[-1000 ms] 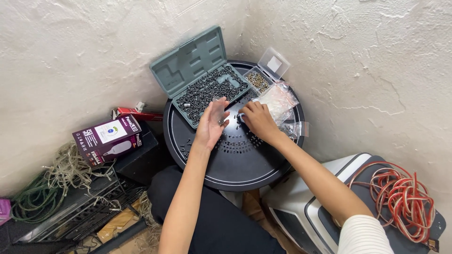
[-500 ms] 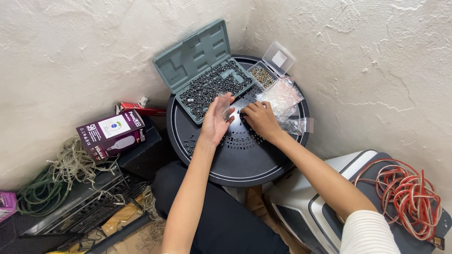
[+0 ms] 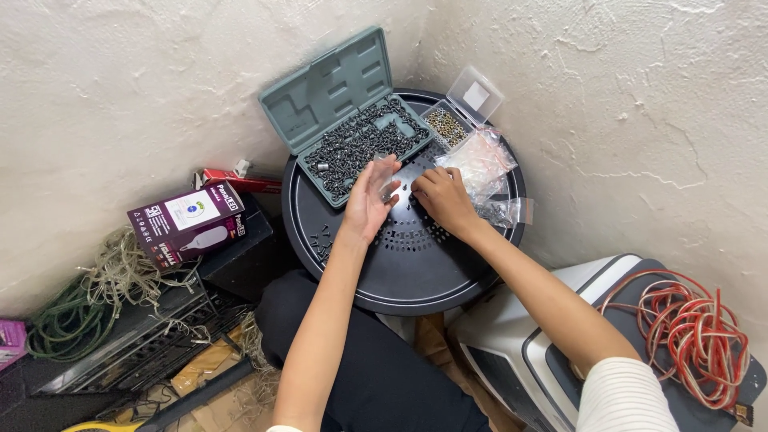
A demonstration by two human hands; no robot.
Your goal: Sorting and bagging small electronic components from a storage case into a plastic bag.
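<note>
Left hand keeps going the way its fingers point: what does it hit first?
Probably the open grey case of dark screws: the left hand points up-table at its front edge. Height above it is unclear.

The scene is evenly and softly lit, bright enough to read the rough texture of the plaster walls [image 3: 608, 96]. Shadows are faint and diffuse; a darker patch lies under the round black table [image 3: 400, 272] and among the cables at the near left. A mild sheen shows on the clear plastic bags [image 3: 480, 164]. Focus is sharp across the centre. The wide lens bends the walls outward toward the edges.
</note>
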